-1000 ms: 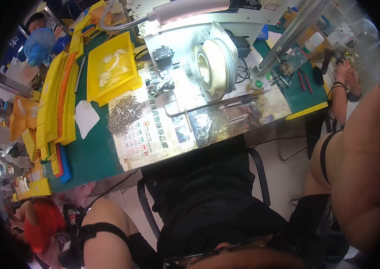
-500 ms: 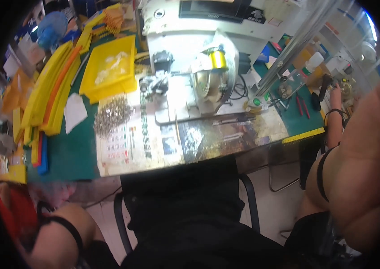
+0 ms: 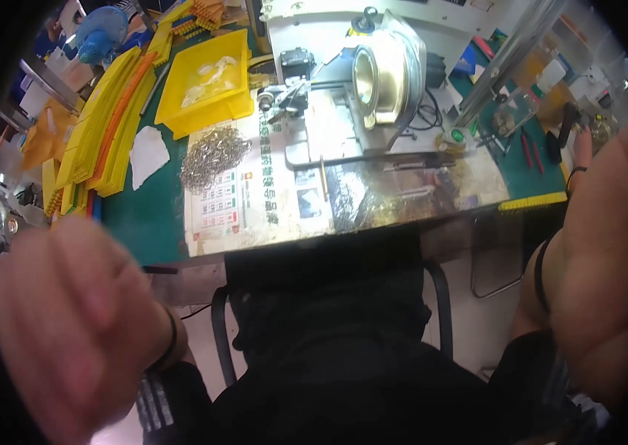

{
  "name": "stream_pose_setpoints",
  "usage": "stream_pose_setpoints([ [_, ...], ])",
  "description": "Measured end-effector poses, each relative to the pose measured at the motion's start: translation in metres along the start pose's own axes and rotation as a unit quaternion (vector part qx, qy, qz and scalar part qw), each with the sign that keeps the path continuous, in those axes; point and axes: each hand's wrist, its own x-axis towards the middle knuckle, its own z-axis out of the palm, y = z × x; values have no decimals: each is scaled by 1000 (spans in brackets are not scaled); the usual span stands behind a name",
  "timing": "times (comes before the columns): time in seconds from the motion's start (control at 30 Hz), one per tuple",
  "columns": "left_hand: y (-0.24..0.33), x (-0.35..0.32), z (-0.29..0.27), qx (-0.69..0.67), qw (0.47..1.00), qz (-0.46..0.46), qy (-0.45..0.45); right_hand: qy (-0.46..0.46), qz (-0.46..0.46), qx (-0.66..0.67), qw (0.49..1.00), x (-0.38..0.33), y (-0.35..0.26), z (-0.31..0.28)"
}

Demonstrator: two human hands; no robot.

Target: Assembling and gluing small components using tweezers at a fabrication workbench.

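My left hand (image 3: 77, 311) is raised at the lower left, large and blurred, with a black band at the wrist. Its fingers look bent, but blur hides whether they hold anything. Beyond it lie long yellow strips (image 3: 99, 126) with an orange one among them. My right hand (image 3: 603, 289) looms close at the right edge, palm and black wristband showing; its fingers are out of sight. A small bench machine (image 3: 321, 152) with a gold-coloured wheel (image 3: 386, 100) stands at the back of the table. Left of it sits a tangled heap of silvery metal pieces (image 3: 214, 157) on a printed sheet (image 3: 206, 219).
A yellow bin (image 3: 206, 119) with white scraps stands behind the metal heap. A torn white paper (image 3: 149, 156) lies beside it. On the right are red-handled pliers (image 3: 530, 152), a yellow ruler-like strip (image 3: 533, 202) and another forearm (image 3: 583, 144). Black chair armrests (image 3: 440, 308) stand below the table edge.
My left hand has come up from the lower left into fuller view. The table and its contents have shifted right and upward in the picture. My right hand remains close at the right.
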Motion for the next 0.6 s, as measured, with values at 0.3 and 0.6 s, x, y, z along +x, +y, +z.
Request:
stream_pose_setpoints([
  [0.3, -89, -43, 42, -430, 852, -203, 217, 40, 50, -45, 997, 6, 21, 20],
  [0.6, -77, -21, 43, 99, 943, -233, 217, 21, 71, -53, 996, 7, 26, 17],
])
